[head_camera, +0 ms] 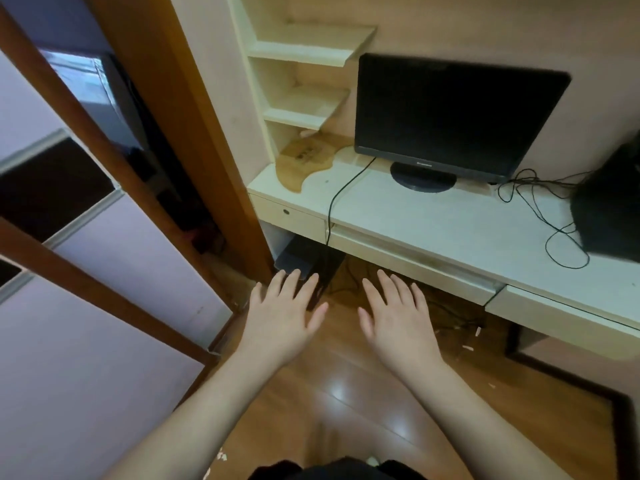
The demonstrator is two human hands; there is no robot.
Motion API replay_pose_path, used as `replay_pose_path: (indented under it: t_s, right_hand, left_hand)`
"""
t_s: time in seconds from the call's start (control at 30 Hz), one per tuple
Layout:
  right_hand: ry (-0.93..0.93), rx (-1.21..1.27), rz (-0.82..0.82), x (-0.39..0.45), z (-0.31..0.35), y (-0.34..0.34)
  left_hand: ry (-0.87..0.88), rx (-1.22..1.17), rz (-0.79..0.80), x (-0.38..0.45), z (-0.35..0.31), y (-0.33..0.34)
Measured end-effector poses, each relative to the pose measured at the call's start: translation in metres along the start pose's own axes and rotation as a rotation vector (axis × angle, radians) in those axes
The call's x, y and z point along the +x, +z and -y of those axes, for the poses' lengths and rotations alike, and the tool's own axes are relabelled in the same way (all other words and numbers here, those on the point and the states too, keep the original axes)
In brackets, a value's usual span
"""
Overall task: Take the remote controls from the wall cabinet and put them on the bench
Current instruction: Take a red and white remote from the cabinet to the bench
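Remote controls cannot be made out anywhere in view. Two corner shelves (304,46) on the wall hold nothing visible, and the desk drawer (289,216) below them is closed. Both the left hand (282,318) and the right hand (398,318) hover palm-down above the wooden floor (346,393), fingers straight, spread and released. On the pale desk (433,220) stand a dark monitor (450,116), loose black cables (547,209) and a black bag (613,209) at the right edge.

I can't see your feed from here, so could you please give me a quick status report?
Left hand and right hand open, empty, held over the floor. No remote controls in view. Monitor on the desk ahead.
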State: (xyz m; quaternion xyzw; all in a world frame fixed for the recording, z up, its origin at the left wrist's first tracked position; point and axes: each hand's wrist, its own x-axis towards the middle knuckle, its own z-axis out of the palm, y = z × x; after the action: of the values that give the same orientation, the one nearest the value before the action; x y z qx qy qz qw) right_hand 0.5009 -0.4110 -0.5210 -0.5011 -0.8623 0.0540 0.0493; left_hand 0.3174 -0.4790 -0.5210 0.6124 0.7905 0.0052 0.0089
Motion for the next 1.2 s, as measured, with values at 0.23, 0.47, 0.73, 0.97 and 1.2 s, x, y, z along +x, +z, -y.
replay_pose_path:
  t_s: [0.23,0.47,0.73,0.97,1.2]
  right_hand:
    - [-0.087,-0.034,0.004,0.060,0.030,0.005]
    - [-0.133,-0.014,0.054,0.121,0.105,0.012]
    - [-0.057,0.008,0.026,0.196,0.208,0.000]
    - [-0.030,-0.056,0.013,0.238,0.235,-0.020]
    - [-0.040,-0.128,-0.070,0.275,0.220,-0.056]
  left_hand:
    - [-0.087,0.028,0.021,0.034,0.048,0.002]
    - [-0.024,0.023,-0.013,0.076,0.130,0.000]
    - [0.103,-0.059,-0.023,0.129,0.242,-0.036]
    - [0.239,-0.041,-0.111,0.176,0.282,-0.065]
    - [0.335,-0.008,-0.189,0.226,0.276,-0.111]
